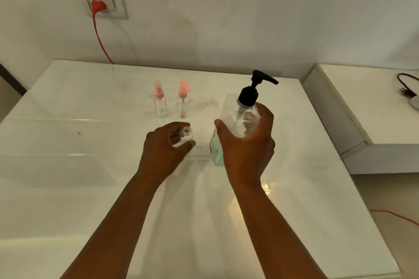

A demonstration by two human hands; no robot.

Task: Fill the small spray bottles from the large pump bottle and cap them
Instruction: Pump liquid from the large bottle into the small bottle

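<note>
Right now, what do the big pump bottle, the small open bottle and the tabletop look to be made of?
Large pump bottle, held by the right hand: clear plastic, seemingly; you see through it to pale green liquid; black matte pump head. Small open bottle in the left hand: clear, likely plastic. Tabletop: white, glossy, stone or laminate; it mirrors light.

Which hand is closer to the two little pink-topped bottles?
Left. The left hand, holding an open small bottle, sits just in front of the pink-topped bottles. The right hand grips the pump bottle, farther off to their right.
</note>
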